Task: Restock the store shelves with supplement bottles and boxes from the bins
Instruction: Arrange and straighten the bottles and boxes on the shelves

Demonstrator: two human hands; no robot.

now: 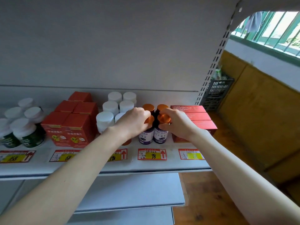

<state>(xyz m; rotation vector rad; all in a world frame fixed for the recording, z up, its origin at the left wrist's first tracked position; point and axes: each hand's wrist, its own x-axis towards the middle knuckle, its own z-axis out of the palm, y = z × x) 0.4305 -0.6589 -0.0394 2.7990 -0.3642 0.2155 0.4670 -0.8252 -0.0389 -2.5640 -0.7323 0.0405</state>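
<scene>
Two dark, round bottles stand side by side near the front of the smooth pale metal shelf (146,166), each with a glossy purple label and a shiny copper-coloured cap. The left hand (133,122) curls its fingers round the cap of the left front bottle (146,135). The right hand (177,124) pinches the cap of the right front bottle (160,135) between thumb and fingers. The two bottles touch or nearly touch.

Just behind them stand two rear bottles (148,108) of the same kind, with only their flat copper caps showing.

To the left is a cluster of white bottles (113,103) with ribbed white screw lids, then square red cartons (71,125) of matte card with a yellow cartoon print. Further left are dark green bottles (24,132) under white lids.

To the right, flat red boxes (194,117) lie in a row, with the right forearm crossing in front of them.

Red-bordered paper price tags (152,154) with yellow panels run along the front of the shelf.

Beyond the perforated upright hangs a dark slotted plastic crate (217,91), and below lies a wood-grain floor (211,200).
</scene>
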